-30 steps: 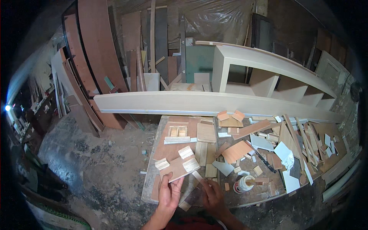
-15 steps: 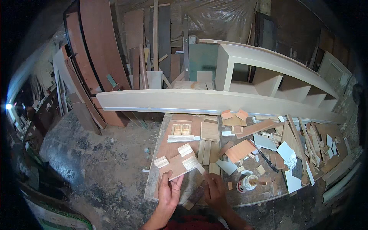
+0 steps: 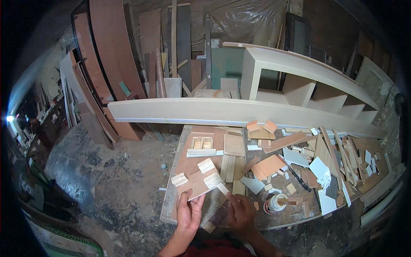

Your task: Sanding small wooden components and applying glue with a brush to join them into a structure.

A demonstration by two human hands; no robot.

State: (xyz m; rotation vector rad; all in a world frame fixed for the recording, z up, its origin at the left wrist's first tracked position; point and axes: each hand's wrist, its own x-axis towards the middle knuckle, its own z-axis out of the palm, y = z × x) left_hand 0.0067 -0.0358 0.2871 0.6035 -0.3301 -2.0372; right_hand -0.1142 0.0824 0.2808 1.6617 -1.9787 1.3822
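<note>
On workbench [image 3: 222, 214], left hand [image 3: 188, 214] holding board [image 3: 195, 183], three blocks [image 3: 206, 165] atop

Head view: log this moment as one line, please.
left hand: holds plywood piece with three small blocks on it | right hand: on thin strip | glue jar: right, untouched

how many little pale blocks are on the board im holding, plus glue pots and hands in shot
pale wood blocks on the held board: 3, at
glue pot: 1
hands: 2, left hand and right hand
total: 6
</note>
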